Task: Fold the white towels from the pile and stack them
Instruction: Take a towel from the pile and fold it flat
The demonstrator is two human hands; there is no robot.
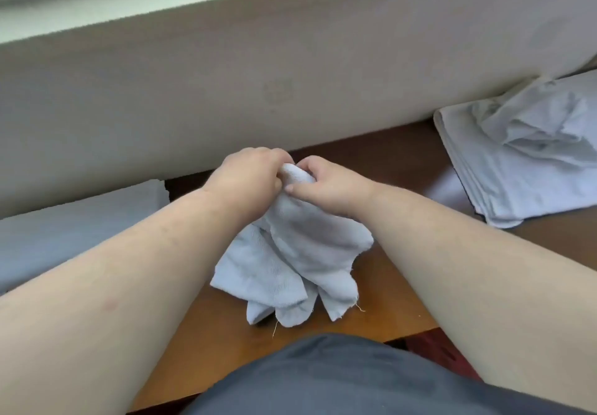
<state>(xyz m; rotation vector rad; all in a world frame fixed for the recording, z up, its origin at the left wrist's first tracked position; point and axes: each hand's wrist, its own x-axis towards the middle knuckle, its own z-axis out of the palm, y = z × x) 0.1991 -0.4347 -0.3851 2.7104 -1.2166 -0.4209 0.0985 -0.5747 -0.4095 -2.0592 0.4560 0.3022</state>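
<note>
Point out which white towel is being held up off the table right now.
The bunched towel in the middle, gripped at its top by the left hand and right hand. The crumpled pile at right and the flat stack at left lie untouched.

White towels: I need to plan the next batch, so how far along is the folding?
Done: a flat stack of folded towels sits on the left. In hand: the left hand and right hand grip one bunched towel above the table, not yet folded. Left: the pile on the right, crumpled on top.
</note>
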